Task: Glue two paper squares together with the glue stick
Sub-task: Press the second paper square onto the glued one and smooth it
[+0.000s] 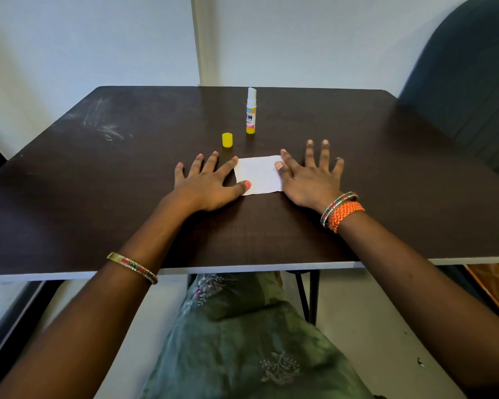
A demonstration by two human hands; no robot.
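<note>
A white paper square (259,175) lies flat on the dark table (386,174); I cannot tell whether one sheet or two lie there. My left hand (211,182) rests flat beside its left edge, fingers spread, thumb and index tip touching the paper. My right hand (311,175) lies flat at the right edge, its thumb on the paper. Neither hand holds anything. Behind the paper stands the glue stick (251,112), upright and uncapped, its white glue showing. Its yellow cap (227,139) sits to the stick's left.
The table's far edge meets a white wall. A dark chair back (467,82) rises at the right. Pale scratches (107,125) mark the table's far left. My lap in green cloth shows below the near edge.
</note>
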